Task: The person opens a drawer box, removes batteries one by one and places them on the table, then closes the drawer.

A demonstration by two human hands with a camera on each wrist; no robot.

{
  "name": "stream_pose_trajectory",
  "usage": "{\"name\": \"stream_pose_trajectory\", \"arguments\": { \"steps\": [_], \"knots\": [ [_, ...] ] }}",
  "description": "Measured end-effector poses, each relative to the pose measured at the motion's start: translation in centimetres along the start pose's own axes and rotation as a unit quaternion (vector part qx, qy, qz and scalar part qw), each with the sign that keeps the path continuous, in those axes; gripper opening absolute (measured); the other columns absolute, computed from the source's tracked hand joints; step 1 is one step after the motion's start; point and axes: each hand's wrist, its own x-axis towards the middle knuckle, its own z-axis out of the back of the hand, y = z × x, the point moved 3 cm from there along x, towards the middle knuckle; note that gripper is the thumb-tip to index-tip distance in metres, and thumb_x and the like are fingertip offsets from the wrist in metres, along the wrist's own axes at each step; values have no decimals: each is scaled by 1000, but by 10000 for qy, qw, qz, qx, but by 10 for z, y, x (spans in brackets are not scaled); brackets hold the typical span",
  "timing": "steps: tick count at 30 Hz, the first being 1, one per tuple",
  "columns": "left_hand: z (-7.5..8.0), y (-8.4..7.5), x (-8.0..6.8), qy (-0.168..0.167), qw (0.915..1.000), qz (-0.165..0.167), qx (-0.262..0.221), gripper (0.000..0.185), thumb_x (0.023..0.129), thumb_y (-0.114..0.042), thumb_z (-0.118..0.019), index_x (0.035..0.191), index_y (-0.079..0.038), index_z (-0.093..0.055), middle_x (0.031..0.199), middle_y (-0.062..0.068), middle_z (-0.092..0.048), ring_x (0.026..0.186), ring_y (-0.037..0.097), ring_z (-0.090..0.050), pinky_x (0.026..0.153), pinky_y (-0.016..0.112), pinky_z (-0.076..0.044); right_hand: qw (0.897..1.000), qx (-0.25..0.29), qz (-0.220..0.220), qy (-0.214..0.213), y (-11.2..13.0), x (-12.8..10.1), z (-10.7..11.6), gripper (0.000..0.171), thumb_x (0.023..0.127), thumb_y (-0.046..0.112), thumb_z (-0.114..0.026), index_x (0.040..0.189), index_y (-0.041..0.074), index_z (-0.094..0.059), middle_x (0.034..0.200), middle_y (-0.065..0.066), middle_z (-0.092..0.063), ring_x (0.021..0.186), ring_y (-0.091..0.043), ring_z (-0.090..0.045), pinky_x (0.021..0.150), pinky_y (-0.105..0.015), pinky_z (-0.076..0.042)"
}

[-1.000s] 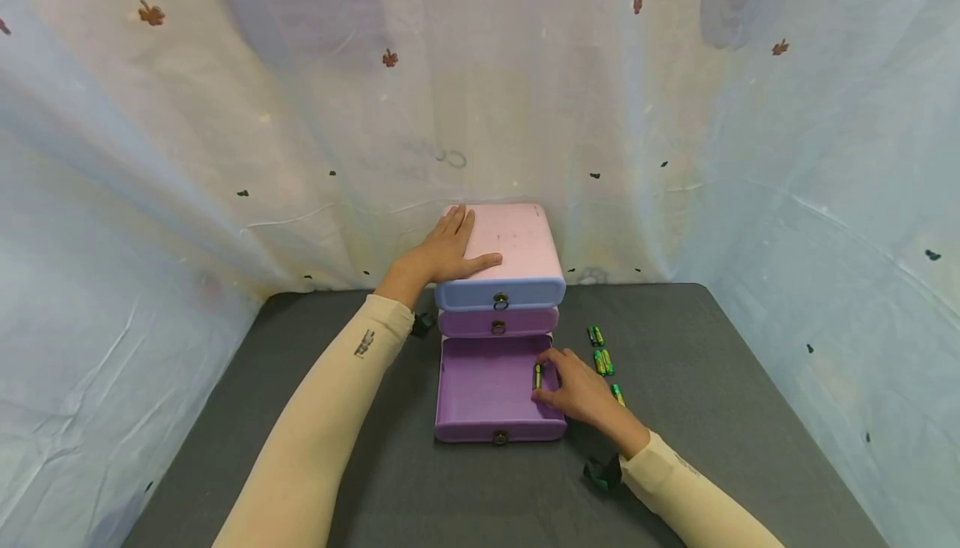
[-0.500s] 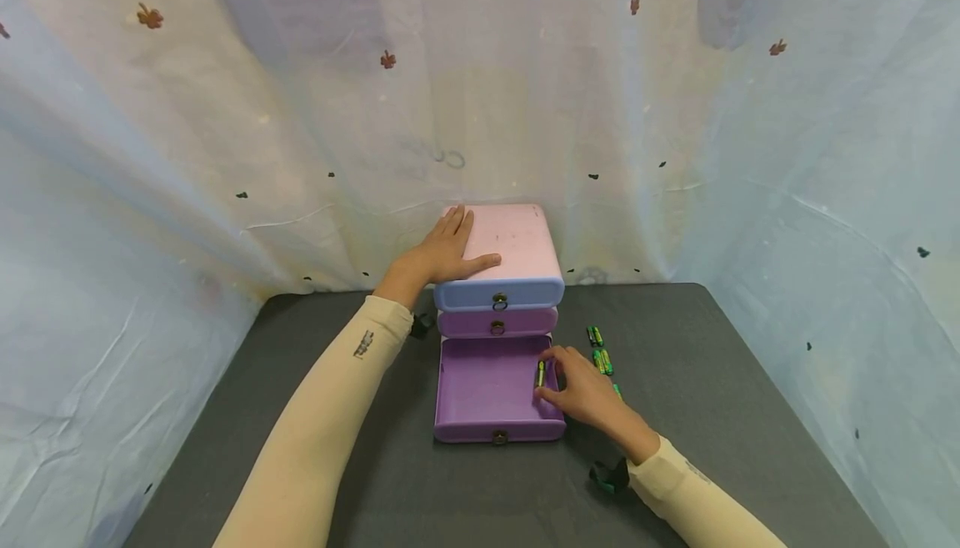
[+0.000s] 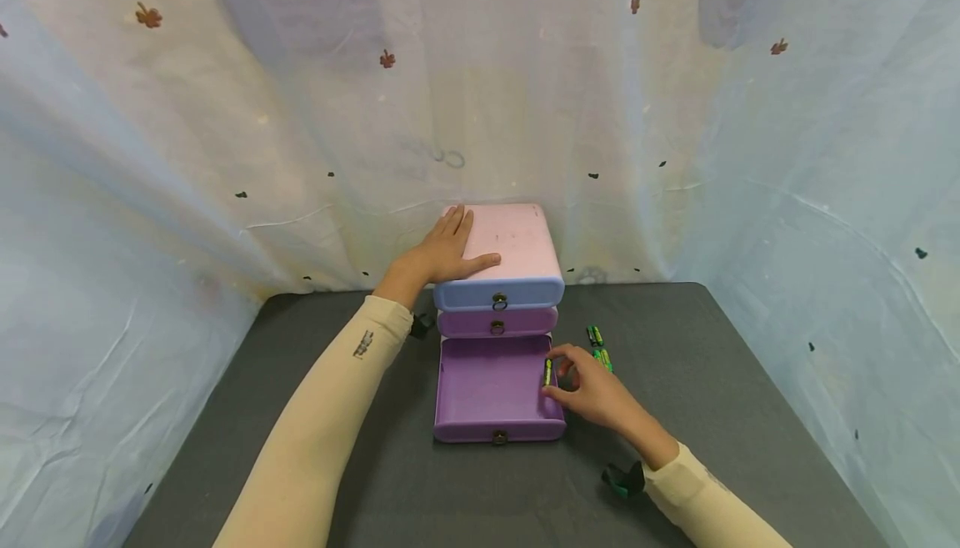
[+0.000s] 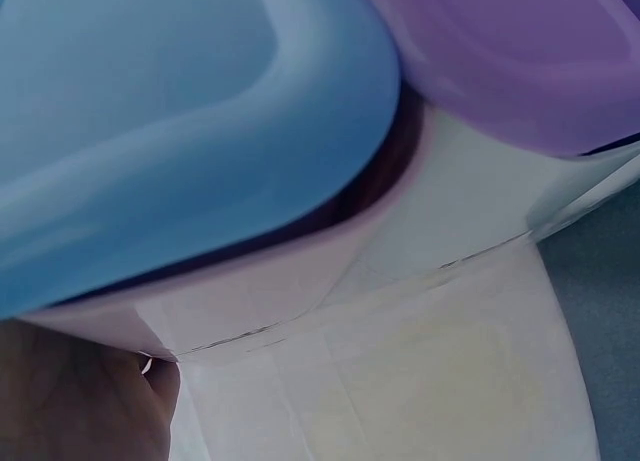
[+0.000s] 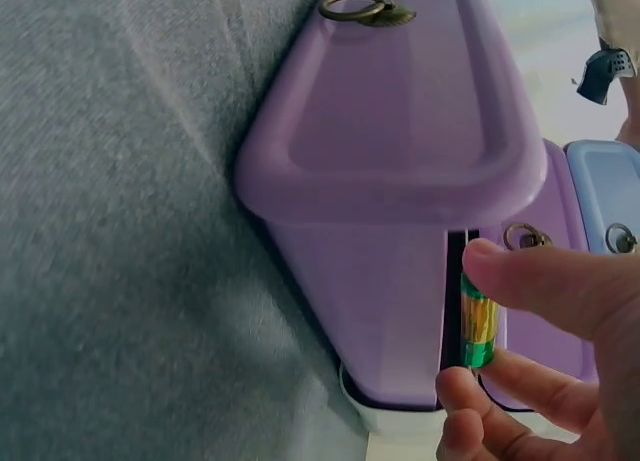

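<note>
A small drawer cabinet (image 3: 517,235) with a pink top stands at the middle back of the table. My left hand (image 3: 442,254) rests flat on its top near the left edge, fingers spread. The bottom purple drawer (image 3: 487,385) is pulled out and shows a bare floor. At that drawer's right wall, my right hand (image 3: 596,388) pinches a green and yellow battery (image 5: 480,326) lengthwise, thumb at one end and a finger at the other. The right wrist view shows the battery close beside the drawer's upper edge.
More batteries (image 3: 595,335) lie on the dark grey table (image 3: 675,414) right of the cabinet, partly behind my right hand. The blue top drawer (image 3: 465,294) and purple middle drawer (image 3: 465,323) are closed, with ring pulls. A pale patterned sheet (image 3: 480,114) hangs behind.
My right hand has moved right with the battery, from over the drawer floor to the drawer's right wall. It now covers a loose battery seen earlier. The left hand stays put.
</note>
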Motion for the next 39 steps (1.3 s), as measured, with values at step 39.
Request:
{"name": "stream_pose_trajectory", "arguments": {
  "steps": [39],
  "knots": [
    [0,1,0,20,10000,-7,-31,113,103,-76,-44,171,0,6,178,22,14,165,34,14,135,44,3,9982,-120,586,-81,-56,-42,36,49,90,15,-89,132,2,-66,99,-8,-63,75,-25,-52,63,-25,-41]
  ]
}}
